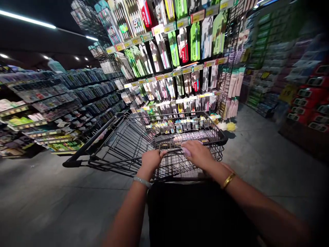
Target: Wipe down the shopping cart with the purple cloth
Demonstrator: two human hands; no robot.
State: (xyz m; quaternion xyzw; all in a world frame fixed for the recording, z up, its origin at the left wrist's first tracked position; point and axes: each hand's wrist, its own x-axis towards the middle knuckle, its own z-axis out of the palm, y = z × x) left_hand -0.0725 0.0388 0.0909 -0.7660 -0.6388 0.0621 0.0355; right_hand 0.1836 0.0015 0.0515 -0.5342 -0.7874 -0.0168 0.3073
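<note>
A black wire shopping cart (120, 137) stands in front of me in a store aisle, its basket apparently empty. My left hand (151, 161) is closed around the cart's handle bar at the near end. My right hand (197, 153) also rests curled over the handle, and a pinkish thing shows under its fingers; I cannot make out what it is. A pale bangle sits on my left wrist and a gold bangle on my right wrist.
A tall wire display rack (177, 61) of hanging toothbrush packs with yellow price tags stands right beyond the cart. Stocked shelves (51, 106) run along the left. More shelves with red and green packs (305, 92) line the right. Grey floor (257, 151) opens between them.
</note>
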